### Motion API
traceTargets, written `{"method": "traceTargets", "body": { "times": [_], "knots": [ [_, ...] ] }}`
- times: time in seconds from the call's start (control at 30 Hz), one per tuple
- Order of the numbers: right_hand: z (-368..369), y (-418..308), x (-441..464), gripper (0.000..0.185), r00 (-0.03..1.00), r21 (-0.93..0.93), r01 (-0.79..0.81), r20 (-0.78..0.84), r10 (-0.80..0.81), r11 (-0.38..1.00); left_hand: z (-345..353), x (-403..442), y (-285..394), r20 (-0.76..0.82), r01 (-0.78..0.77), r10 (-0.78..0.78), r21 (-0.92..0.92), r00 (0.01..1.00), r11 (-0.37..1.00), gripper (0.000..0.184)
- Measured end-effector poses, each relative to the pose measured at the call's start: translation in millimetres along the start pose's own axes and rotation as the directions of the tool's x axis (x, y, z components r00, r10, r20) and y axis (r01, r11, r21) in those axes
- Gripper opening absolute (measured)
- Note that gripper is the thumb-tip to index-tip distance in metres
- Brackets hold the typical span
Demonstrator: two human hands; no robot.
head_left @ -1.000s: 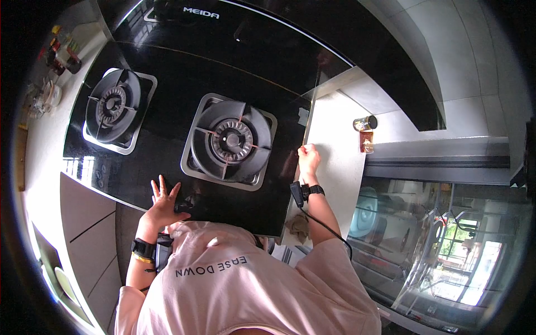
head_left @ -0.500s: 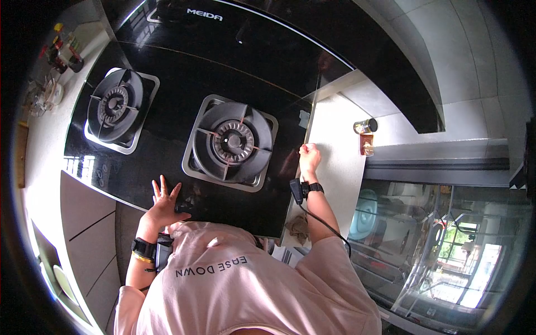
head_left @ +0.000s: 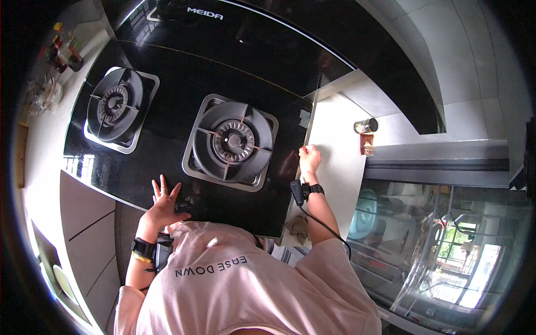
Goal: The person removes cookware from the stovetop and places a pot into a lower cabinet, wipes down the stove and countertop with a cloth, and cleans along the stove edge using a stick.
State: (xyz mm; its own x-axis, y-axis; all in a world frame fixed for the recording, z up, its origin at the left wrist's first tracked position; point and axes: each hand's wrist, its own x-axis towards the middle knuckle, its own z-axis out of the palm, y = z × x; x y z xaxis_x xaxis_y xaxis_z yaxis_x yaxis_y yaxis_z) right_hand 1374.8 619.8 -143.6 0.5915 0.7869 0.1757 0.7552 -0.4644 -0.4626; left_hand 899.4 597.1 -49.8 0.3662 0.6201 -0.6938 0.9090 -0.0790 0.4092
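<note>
Spread fingers of my left hand rest on the front edge of the black glass cooktop. My right hand is closed at the cooktop's right edge, where it meets the white counter; whatever its fingers may hold is too small to make out. Between and beyond my hands is the larger burner, with its dark ring and metal tray. The second burner sits farther left. Neither hand touches a burner.
A dark-lidded jar and a small reddish-brown packet are on the right counter. A crumpled brown cloth lies near my right forearm. Bottles and glassware stand at the far left. A black range hood hangs above.
The view has shifted very slightly. Both hands keep the same places and shapes.
</note>
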Motion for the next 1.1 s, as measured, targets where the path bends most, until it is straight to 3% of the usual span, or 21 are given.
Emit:
{"method": "traceTargets", "body": {
  "times": [0.37, 0.57, 0.67, 0.87, 0.9, 1.0, 1.1],
  "knots": [
    [-10.8, -7.8, -6.5, 0.011, 0.995, 0.014, 0.095, 0.011, -0.095, 0.995, -0.4, 0.2, 0.3, -0.002, 0.004, -0.004, 0.003, 1.000, 1.000, 0.103],
    [-10.1, -0.5, -8.4, 0.011, 0.972, -0.015, 0.234, 0.005, -0.234, 0.972, 0.5, 0.9, 0.0, -0.005, 0.006, -0.006, 0.010, 1.000, 1.000, 0.103],
    [-8.2, 0.3, -7.6, 0.009, 0.978, 0.013, 0.206, -0.008, -0.206, 0.978, -0.5, 0.3, 1.3, -0.001, 0.012, -0.012, 0.001, 1.000, 1.000, 0.104],
    [-41.7, -45.2, -9.2, 0.012, 1.000, 0.456, -0.009, -0.010, 0.015, 0.890, 2.1, -0.5, -4.1, -0.040, -0.013, 0.012, -0.020, 0.999, 1.000, 0.103],
    [-49.7, -53.5, -10.7, 0.014, 0.999, 0.551, 0.012, 0.029, -0.033, 0.834, 0.3, -2.2, -3.6, -0.051, -0.012, 0.011, -0.019, 0.999, 1.000, 0.102],
    [-84.8, -94.0, -25.0, 0.015, 0.983, 0.676, -0.071, 0.172, -0.063, 0.733, 2.2, 1.8, -21.5, -0.308, -0.175, 0.193, 0.084, 0.932, 0.981, 0.068],
    [-115.7, -135.5, -50.4, 0.016, 0.945, 0.725, -0.104, 0.284, -0.159, 0.680, -35.0, -9.9, -5.8, -0.384, -0.167, -0.002, -0.404, 0.923, 0.899, 0.028]
  ]
}}
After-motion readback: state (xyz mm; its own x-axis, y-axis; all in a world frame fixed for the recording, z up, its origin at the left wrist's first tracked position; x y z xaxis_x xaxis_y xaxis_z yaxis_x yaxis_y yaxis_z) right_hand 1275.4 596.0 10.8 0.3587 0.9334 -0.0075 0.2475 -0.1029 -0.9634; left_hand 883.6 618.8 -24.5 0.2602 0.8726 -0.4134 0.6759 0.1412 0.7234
